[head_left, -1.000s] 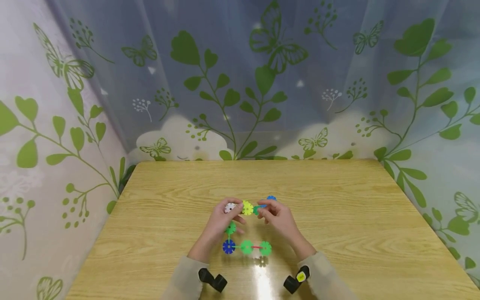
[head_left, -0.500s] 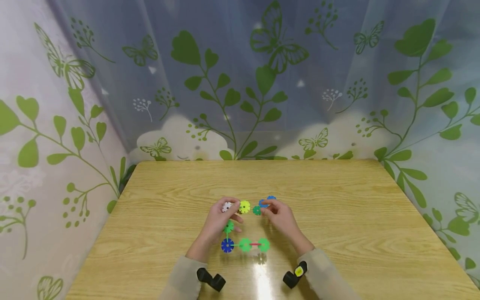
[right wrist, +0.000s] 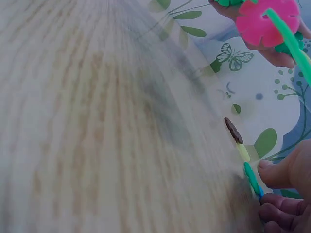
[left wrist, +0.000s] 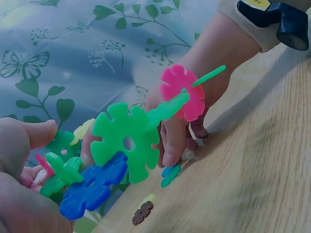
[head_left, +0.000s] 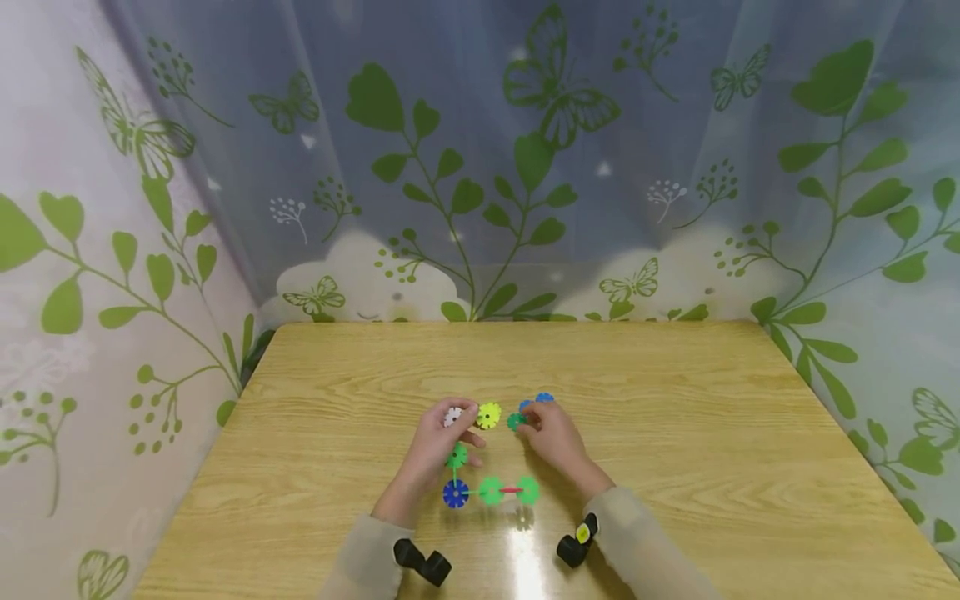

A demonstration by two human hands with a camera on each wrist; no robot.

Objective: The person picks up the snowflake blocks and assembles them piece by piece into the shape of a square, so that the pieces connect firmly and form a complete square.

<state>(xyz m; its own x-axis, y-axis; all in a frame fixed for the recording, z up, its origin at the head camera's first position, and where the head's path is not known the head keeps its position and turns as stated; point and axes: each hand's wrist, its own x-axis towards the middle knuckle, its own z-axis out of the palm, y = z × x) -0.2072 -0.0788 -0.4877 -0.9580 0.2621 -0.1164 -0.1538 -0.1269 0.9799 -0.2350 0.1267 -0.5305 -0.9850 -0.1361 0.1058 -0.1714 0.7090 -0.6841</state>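
Note:
My left hand (head_left: 435, 437) grips a linked chain of notched plastic flower discs by its far end. In the left wrist view a large green disc (left wrist: 109, 141), a blue disc (left wrist: 92, 187) and a pink disc (left wrist: 175, 90) belong to this chain. A yellow disc (head_left: 489, 416) shows beside the left thumb. My right hand (head_left: 558, 437) reaches down to loose discs on the table, its fingertips right at a blue disc (right wrist: 261, 192) beside a green one (right wrist: 251, 178). In the right wrist view a gap shows between its thumb and fingers.
A brown disc (left wrist: 143, 213) lies on the wooden table (head_left: 637, 375) with a pale yellow piece (right wrist: 244, 152) beside it. Another blue disc (head_left: 545, 398) lies just beyond the right hand. A patterned curtain (head_left: 480, 208) hangs behind the table.
Both hands draw apart at first, with the yellow disc shifting left beside the left hand. The right hand then lowers its fingers over the blue disc. The left hand keeps its grip on the chain.

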